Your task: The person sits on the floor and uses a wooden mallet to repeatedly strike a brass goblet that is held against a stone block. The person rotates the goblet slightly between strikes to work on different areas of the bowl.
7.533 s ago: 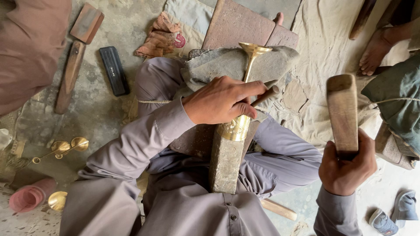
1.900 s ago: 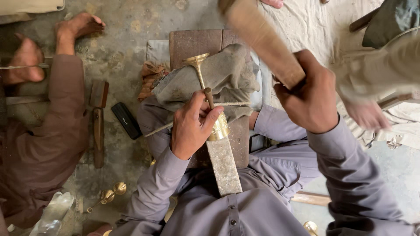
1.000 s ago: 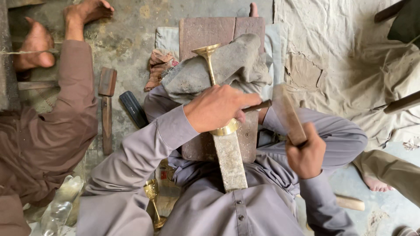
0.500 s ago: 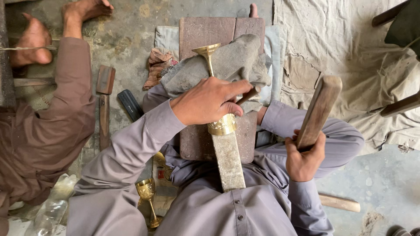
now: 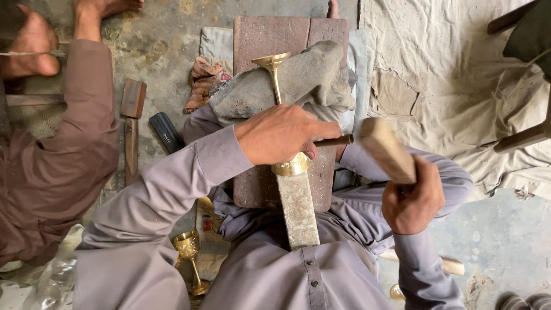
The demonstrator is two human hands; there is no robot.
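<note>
— What lies at the far left?

— A co-worker's brown sleeve fills that side. Just right of it a wooden-handled tool and a black bar lie on the concrete floor, and a small brass goblet stands by the person's knee.

— And the left hand?

— The left hand is closed around a brass goblet stem, pressing it onto a grey stone block that slants over the lap, with grey cloth and a reddish slab behind. A thin metal punch pokes out from that fist.

— The right?

— The right hand grips a wooden mallet, whose head is near the punch's end; whether they touch, I cannot tell. Pale sacking covers the floor beyond.
</note>
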